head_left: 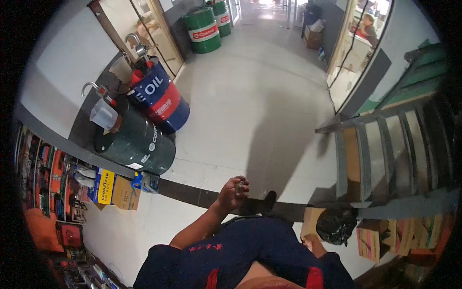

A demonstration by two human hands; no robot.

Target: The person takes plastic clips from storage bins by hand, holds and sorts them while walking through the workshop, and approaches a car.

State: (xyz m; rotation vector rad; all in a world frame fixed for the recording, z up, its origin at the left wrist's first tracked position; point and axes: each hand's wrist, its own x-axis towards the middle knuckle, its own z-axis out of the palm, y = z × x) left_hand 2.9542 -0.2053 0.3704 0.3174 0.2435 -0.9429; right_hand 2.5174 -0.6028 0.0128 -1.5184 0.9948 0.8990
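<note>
My left hand [234,192] is raised in front of my body, with its fingers curled closed. A small greyish patch shows between the fingers, too small to name. My right hand [314,244] hangs low at my right side, partly cut off by my dark blue shirt [240,250]. Its fingers are too indistinct to read. Close to it in view are a cardboard box [312,222] and a black plastic bag [337,226] on the floor; I cannot tell whether the hand touches either. One dark shoe [270,200] shows below me.
A dark green drum [144,139] and a blue-and-red oil drum [166,98] with pumps stand left. Green drums [202,31] line the corridor. Grey steps [380,154] and cartons [373,241] are right, a yellow-blue box [105,185] left. A person [368,31] is beyond the right doorway.
</note>
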